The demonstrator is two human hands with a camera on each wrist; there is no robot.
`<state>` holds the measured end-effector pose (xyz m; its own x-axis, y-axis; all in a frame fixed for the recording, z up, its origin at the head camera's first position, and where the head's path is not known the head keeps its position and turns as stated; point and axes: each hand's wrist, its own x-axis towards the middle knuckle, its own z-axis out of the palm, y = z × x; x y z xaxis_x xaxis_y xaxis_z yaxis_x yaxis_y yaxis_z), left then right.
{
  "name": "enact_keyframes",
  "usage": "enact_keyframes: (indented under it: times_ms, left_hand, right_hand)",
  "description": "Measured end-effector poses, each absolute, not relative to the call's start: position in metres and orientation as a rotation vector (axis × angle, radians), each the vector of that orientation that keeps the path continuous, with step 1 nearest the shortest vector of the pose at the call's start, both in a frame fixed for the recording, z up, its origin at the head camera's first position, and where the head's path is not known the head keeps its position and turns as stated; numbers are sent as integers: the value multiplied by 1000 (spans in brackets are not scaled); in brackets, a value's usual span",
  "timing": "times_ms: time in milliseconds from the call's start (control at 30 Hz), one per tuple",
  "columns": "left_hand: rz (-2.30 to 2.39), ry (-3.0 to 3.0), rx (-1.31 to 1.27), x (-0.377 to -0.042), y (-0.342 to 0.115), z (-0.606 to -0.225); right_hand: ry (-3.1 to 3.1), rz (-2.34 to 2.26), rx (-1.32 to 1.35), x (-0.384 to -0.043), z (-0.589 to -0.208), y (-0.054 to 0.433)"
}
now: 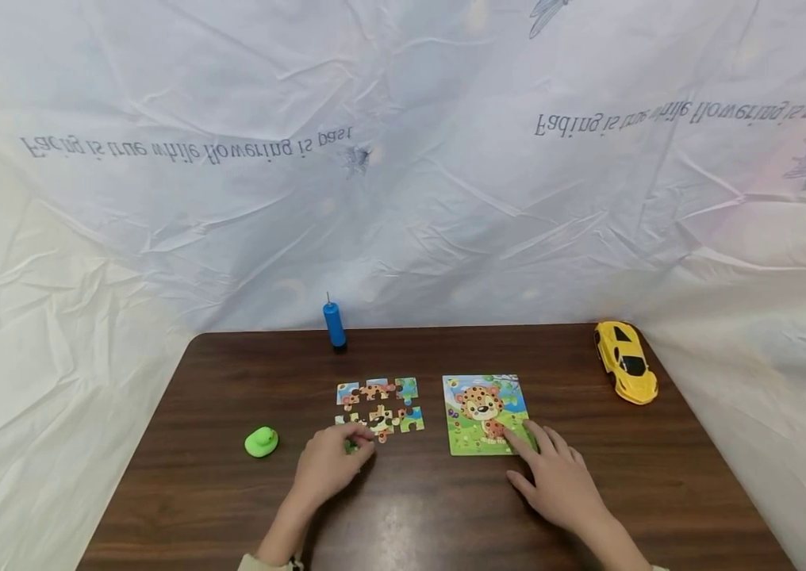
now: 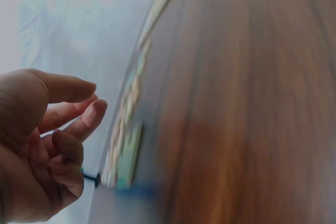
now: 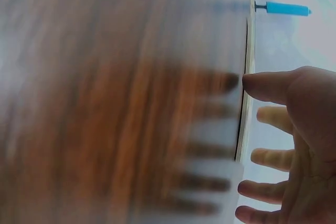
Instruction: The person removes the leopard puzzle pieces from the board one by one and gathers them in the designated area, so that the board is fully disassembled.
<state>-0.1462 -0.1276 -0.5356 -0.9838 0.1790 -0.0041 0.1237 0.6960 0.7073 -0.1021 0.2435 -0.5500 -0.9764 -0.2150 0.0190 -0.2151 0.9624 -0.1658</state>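
Note:
Jigsaw pieces (image 1: 382,419) with parts of a cartoon leopard lie slightly spread apart, left of the middle of the table. My left hand (image 1: 335,464) hovers at their near left corner and covers some of them. In the left wrist view, the loosely bent fingers of that hand (image 2: 50,140) have nothing between them, and a thick-edged piece (image 2: 128,156) shows beyond. To the right lies a square leopard picture board (image 1: 474,440). My right hand (image 1: 560,480) has its fingers spread, the index fingertip over the board's lower right part. The right wrist view shows this hand (image 3: 299,145) holding nothing.
On the brown wooden table (image 1: 403,515), a green toy duck (image 1: 261,442) sits left of my left hand. A blue hand pump (image 1: 334,323) stands near the back edge. The yellow toy car (image 1: 625,361) is at the back right, and a pale printed cloth (image 1: 403,206) hangs behind.

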Motion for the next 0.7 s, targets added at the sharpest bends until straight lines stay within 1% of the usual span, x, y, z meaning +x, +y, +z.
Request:
enact_keyframes:
  times_ms: [300, 700]
  left_hand:
    - [1204, 2825, 500, -159, -80, -530]
    - [1166, 2717, 666, -168, -11, -541]
  right_hand:
    - [-3146, 305, 300, -98, -551, 252]
    - [-3168, 296, 301, -100, -553, 250]
